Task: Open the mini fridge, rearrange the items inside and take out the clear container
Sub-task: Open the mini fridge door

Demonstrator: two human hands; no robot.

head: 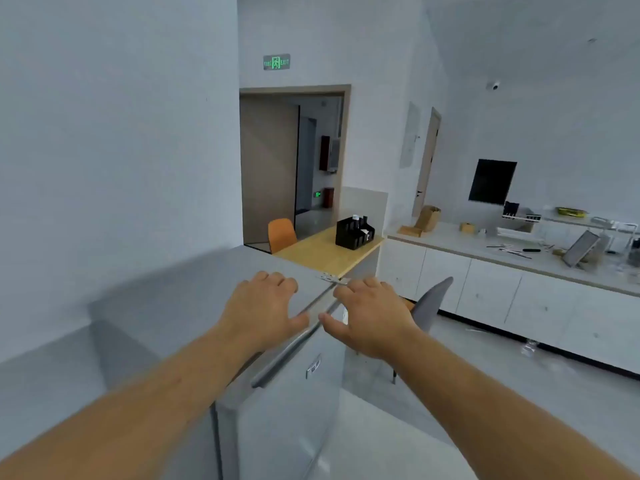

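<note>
Furthest left is a bare white wall. Below it, under the left forearm, runs the flat grey top of the mini fridge [194,292]. The left hand [265,303] lies palm down on that top, fingers spread and curled lightly over the far edge, thumb stretched toward the seam; it grips nothing. Just right of its thumb is the fridge door [291,403], whose upper edge and long recessed handle strip slant down toward the camera. The door looks shut or very nearly so, and nothing of the inside can be seen, so the clear container is out of sight.

The right hand [367,313] hovers just past the door's top edge, close to the left hand but not touching it. Its fingers are loosely bent and open, its thumb points back at the seam, and it holds nothing.

Beyond both hands stands a wooden table [329,252] with a black organizer [354,233] on it, an orange chair [281,234] beside it, and an open doorway [294,161] behind.

To the right of the right hand a grey chair back [431,303] sticks up. Further right, a long white table [502,247] over cabinets carries scattered small things, too small to tell apart.
</note>
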